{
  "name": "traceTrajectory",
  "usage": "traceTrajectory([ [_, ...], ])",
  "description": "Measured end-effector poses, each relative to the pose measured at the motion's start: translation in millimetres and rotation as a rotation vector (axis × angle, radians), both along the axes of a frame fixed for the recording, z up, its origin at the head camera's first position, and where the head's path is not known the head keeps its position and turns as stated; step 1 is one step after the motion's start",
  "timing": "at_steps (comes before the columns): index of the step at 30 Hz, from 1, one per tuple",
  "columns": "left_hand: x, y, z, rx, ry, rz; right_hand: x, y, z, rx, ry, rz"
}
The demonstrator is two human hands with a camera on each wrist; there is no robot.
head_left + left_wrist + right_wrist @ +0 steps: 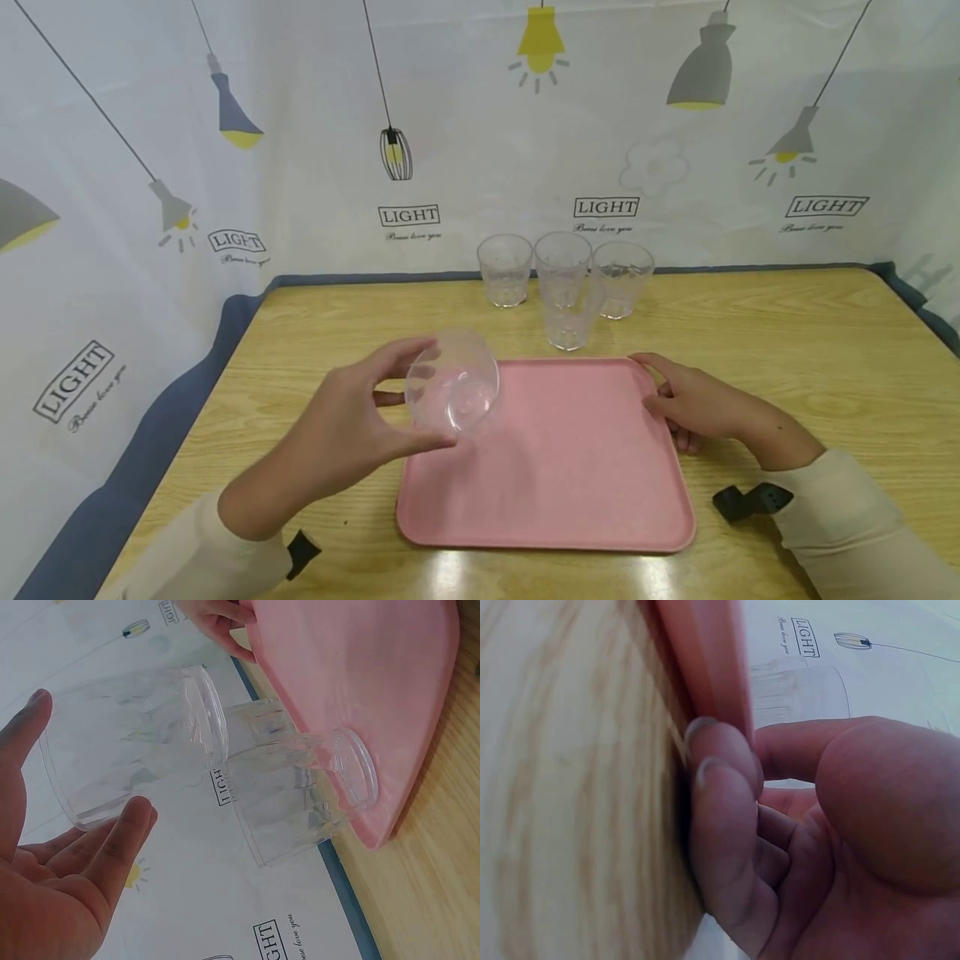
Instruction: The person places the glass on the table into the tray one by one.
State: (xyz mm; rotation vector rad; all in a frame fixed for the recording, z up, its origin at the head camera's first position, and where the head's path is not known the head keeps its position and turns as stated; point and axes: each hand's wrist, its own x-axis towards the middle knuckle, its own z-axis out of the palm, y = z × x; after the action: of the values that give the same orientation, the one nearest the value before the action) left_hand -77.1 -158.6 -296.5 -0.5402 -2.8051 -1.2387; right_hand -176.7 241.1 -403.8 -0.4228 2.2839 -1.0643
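Note:
My left hand (352, 408) grips a clear plastic cup (452, 383) by its side, thumb on one side and fingers on the other. This cup is tilted above the left part of a pink tray (570, 458), its mouth towards the hand. In the left wrist view a second clear cup (300, 799) stands behind the held one, its base overlapping the tray's corner. My right hand (693, 404) pinches the tray's right rim near the far corner. In the right wrist view its fingers (724, 817) curl against the tray edge, close over the wooden table (570, 787).
Several clear cups (504, 271) stand grouped at the back of the table, one of them (567, 321) close behind the tray's far edge. A white curtain (315, 167) with printed lamps hangs behind the table and along its left side.

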Motion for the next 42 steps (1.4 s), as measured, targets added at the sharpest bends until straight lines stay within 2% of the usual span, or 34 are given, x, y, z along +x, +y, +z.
traceTrajectory([
  [7, 4.3, -2.0, -4.8, -0.044, 0.007, -0.015, -1.1, 0, -1.3, -0.006, 0.006, 0.008],
  [18, 12.7, -3.0, -20.0, -0.038, 0.006, -0.047, -2.5, 1, -1.8, 0.005, -0.003, 0.0],
  [26, 14.4, -5.8, -28.7, -0.067, -0.056, -0.038, -1.3, 1, -0.5, 0.001, 0.001, 0.003],
  [36, 14.4, -9.6, -40.5, -0.069, -0.09, -0.031, -0.7, 0, -0.1, 0.008, 0.004, 0.001],
  [42, 13.8, -11.1, -47.3, -0.058, -0.129, -0.048, -0.5, -1, -0.6, 0.008, 0.0, -0.003],
])
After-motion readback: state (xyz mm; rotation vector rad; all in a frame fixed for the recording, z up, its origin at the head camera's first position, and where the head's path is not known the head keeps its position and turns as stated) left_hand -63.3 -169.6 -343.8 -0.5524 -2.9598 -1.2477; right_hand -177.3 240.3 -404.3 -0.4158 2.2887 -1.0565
